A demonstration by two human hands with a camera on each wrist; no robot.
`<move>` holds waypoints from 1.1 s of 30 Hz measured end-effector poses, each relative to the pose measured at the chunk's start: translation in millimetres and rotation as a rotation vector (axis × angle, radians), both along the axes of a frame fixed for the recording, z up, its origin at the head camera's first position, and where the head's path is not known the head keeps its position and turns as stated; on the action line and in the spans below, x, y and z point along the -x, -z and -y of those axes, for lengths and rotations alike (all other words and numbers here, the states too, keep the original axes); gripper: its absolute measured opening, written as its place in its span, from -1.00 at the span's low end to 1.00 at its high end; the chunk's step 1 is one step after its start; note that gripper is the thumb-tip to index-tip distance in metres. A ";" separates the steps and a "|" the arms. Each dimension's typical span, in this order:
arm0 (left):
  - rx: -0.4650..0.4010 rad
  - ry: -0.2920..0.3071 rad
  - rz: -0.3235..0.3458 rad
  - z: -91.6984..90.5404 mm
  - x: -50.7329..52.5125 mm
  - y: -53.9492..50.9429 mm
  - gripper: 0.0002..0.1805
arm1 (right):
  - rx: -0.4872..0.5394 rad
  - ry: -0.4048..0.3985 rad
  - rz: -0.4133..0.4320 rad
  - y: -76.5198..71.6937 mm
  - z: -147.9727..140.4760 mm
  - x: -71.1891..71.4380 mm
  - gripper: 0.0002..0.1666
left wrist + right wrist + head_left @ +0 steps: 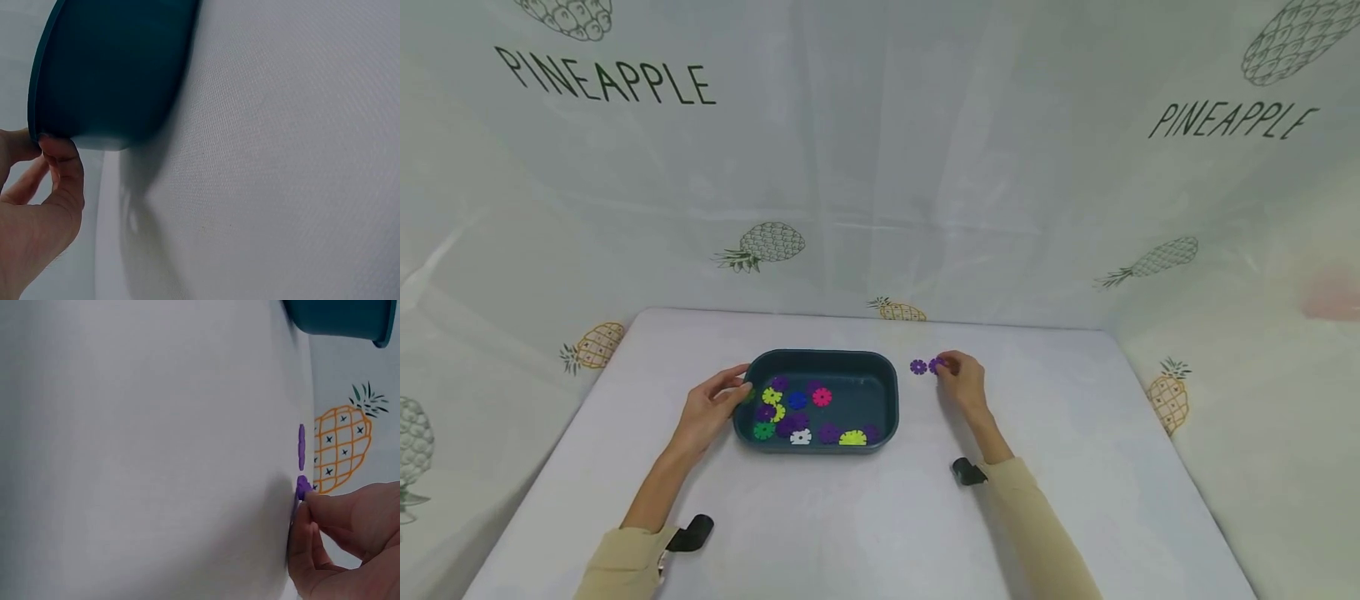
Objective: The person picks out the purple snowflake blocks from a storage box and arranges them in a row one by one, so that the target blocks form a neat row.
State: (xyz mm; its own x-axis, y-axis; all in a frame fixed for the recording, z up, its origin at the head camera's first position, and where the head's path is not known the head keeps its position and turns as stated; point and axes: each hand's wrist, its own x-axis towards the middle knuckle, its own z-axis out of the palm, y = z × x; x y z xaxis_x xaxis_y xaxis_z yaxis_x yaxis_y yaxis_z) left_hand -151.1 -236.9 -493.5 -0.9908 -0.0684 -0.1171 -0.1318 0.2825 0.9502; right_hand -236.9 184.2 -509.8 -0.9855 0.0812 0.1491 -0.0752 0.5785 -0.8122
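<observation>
A dark teal tray (880, 408) stands on the white table, holding several flower-shaped plastic discs in purple, yellow, green, blue, white and pink. My left hand (709, 410) pinches the tray's left rim between thumb and fingers; the left wrist view shows this grip on the tray wall (119, 75) from outside. To the right of the tray, my right hand (964, 383) pinches a purple flower disc (936, 366) at the tabletop. Just left of it a second purple flower disc (918, 367) lies flat. In the right wrist view the pinched disc (303, 486) is partly hidden by the fingertips.
Behind the table (1037, 500) hangs a pale curtain (985, 167) printed with pineapples and lettering. A black wrist-worn device (692, 533) sits by the left sleeve, and another black device (967, 472) by the right sleeve.
</observation>
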 end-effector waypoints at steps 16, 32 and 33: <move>-0.020 -0.002 0.000 -4.3 -2.3 -3.9 -0.38 | -0.047 0.028 0.076 -8.2 -1.4 -1.0 -0.73; -0.062 -0.017 0.018 -0.9 -3.9 -0.8 -0.39 | 0.008 -0.110 -0.052 -31.3 27.3 -16.2 -0.77; -0.059 -0.017 0.017 -1.0 -3.9 -1.2 -0.39 | 0.013 -0.123 -0.059 -33.2 30.0 -16.6 -0.77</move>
State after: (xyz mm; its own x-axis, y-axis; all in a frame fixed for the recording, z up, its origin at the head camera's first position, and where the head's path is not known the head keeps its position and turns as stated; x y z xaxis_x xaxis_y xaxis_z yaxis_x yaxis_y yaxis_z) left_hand -147.2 -235.9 -492.3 -0.9873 -0.0773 -0.1386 -0.1527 0.2235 0.9627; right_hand -220.3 154.2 -476.6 -0.9777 -0.0373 0.2067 -0.1926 0.5511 -0.8119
